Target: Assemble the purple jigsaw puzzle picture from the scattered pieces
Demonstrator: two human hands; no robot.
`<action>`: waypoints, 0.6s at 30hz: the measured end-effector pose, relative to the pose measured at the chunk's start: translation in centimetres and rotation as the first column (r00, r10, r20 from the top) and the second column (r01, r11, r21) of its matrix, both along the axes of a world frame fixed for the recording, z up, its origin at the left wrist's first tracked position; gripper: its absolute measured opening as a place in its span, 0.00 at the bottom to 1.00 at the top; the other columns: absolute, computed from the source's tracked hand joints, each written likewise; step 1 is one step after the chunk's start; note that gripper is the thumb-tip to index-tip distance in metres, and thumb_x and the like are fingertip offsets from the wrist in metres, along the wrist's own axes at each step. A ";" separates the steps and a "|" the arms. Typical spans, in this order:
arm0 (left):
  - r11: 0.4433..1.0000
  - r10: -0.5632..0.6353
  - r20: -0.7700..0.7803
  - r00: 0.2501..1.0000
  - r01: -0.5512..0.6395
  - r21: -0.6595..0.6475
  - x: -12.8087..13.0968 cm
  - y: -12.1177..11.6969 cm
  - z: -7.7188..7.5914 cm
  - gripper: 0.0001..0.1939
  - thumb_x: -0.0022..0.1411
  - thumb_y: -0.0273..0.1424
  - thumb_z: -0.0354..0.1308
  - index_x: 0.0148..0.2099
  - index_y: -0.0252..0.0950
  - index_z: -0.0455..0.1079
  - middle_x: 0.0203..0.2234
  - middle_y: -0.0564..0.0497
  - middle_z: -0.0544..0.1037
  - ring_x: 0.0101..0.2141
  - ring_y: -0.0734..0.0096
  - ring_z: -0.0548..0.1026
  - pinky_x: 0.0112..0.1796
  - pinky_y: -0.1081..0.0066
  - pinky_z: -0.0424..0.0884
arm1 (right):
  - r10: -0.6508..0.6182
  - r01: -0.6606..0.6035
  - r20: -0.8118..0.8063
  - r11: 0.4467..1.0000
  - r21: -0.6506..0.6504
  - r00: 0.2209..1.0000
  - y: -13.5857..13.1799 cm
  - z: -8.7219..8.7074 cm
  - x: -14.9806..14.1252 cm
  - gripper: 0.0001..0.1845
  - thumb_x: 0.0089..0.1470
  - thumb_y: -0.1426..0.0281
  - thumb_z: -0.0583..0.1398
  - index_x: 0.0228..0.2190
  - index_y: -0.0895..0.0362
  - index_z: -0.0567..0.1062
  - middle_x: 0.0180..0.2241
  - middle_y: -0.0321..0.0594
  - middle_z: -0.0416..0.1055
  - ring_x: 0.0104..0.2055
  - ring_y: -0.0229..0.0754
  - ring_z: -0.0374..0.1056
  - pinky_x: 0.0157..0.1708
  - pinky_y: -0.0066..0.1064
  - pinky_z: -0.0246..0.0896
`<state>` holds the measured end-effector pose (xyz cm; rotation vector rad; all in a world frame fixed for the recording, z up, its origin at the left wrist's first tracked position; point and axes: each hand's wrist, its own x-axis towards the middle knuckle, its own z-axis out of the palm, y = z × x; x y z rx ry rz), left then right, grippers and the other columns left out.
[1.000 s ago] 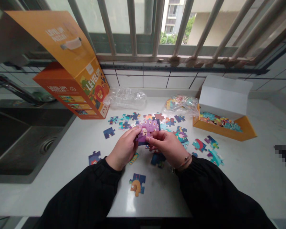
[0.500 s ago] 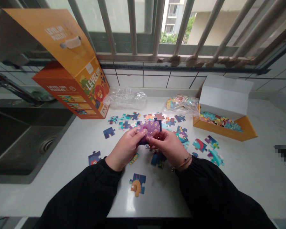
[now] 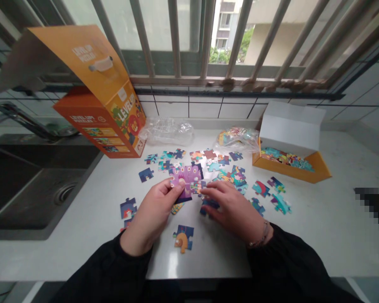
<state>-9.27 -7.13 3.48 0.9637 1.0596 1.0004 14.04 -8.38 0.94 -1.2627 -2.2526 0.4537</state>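
Between the thumb and fingers of my left hand [image 3: 154, 210] is a purple joined puzzle section [image 3: 189, 174] with pale round spots, raised over the counter. My right hand [image 3: 235, 206] is beside it with fingers apart, holding nothing that I can see. Under the right fingers lies a dark blue puzzle piece [image 3: 209, 206], partly hidden. Closer to the front edge lies a joined piece with an orange-brown animal [image 3: 183, 239]. Dark pieces with red [image 3: 128, 208] lie left of my left hand, and teal and red pieces [image 3: 261, 189] lie to the right.
An orange puzzle box [image 3: 104, 122] stands open by the black sink [image 3: 44, 185]. Clear plastic wrapping [image 3: 167, 131] and a bag of pieces [image 3: 236, 138] lie along the wall. A yellow open box [image 3: 290, 168] holds more pieces. Loose pieces [image 3: 166, 155] spread across the counter's middle.
My right hand has let go of the purple section and moved right, its fingers spreading. The left hand has brought the section slightly left and down.
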 end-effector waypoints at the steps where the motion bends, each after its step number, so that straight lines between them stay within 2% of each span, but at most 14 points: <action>1: 1.000 -0.025 -0.019 0.999 0.025 -0.019 0.0 -1.4 0.1 0.17 0.66 0.48 0.70 0.47 0.39 0.83 0.41 0.45 0.86 0.41 0.60 0.82 0.46 0.64 0.77 | 0.027 -0.027 0.052 1.000 0.014 0.998 -1.0 -0.4 0.1 0.18 0.63 0.69 0.68 0.55 0.48 0.80 0.55 0.48 0.77 0.60 0.56 0.71 0.61 0.54 0.69; 5: 0.988 -0.137 -0.054 0.989 0.133 -0.073 1.3 -6.8 0.2 0.19 0.67 0.50 0.67 0.50 0.42 0.83 0.43 0.44 0.86 0.44 0.55 0.83 0.47 0.62 0.77 | 0.004 -0.018 0.194 0.997 0.069 0.981 -4.0 -1.6 1.1 0.15 0.65 0.76 0.64 0.50 0.49 0.82 0.58 0.47 0.77 0.61 0.57 0.71 0.62 0.56 0.70; 8: 0.970 -0.239 -0.134 0.962 0.230 -0.079 3.2 -9.1 -0.3 0.20 0.67 0.50 0.66 0.48 0.40 0.83 0.40 0.44 0.86 0.42 0.52 0.83 0.44 0.61 0.77 | -0.078 0.061 0.236 0.995 0.078 0.969 -5.2 -2.0 2.9 0.19 0.63 0.79 0.62 0.51 0.50 0.82 0.59 0.47 0.77 0.59 0.58 0.73 0.61 0.57 0.69; 10: 0.969 -0.245 -0.216 0.945 0.237 -0.065 4.2 -9.6 -0.9 0.20 0.67 0.50 0.65 0.48 0.40 0.83 0.41 0.43 0.86 0.42 0.50 0.83 0.43 0.60 0.76 | -0.156 0.139 0.221 0.986 0.094 0.963 -5.7 -2.3 4.2 0.20 0.64 0.79 0.61 0.54 0.52 0.81 0.59 0.50 0.76 0.59 0.58 0.73 0.61 0.58 0.70; 13: 0.984 -0.166 -0.391 0.905 0.175 -0.012 5.2 -9.3 -1.5 0.17 0.66 0.47 0.65 0.47 0.41 0.83 0.40 0.43 0.87 0.40 0.49 0.83 0.43 0.59 0.75 | -0.271 0.253 0.129 0.957 0.139 0.954 -6.3 -2.8 5.6 0.19 0.66 0.74 0.60 0.56 0.55 0.79 0.58 0.54 0.76 0.60 0.59 0.73 0.61 0.58 0.70; 16: 0.992 -0.084 -0.540 0.838 0.123 0.038 5.4 -8.9 -1.8 0.14 0.65 0.44 0.66 0.45 0.41 0.83 0.38 0.43 0.86 0.37 0.49 0.83 0.41 0.59 0.74 | -0.313 0.304 0.022 0.936 0.180 0.950 -7.4 -2.9 5.6 0.18 0.68 0.73 0.58 0.57 0.54 0.78 0.56 0.53 0.76 0.60 0.58 0.72 0.61 0.58 0.70; 18: 0.994 -0.022 -0.609 0.793 0.082 0.070 5.4 -8.9 -1.9 0.18 0.62 0.42 0.68 0.52 0.40 0.82 0.40 0.41 0.86 0.37 0.49 0.83 0.41 0.58 0.74 | -0.306 0.305 -0.029 0.929 0.207 0.952 -8.3 -2.8 5.0 0.17 0.68 0.74 0.58 0.55 0.53 0.78 0.55 0.52 0.77 0.59 0.57 0.72 0.62 0.58 0.69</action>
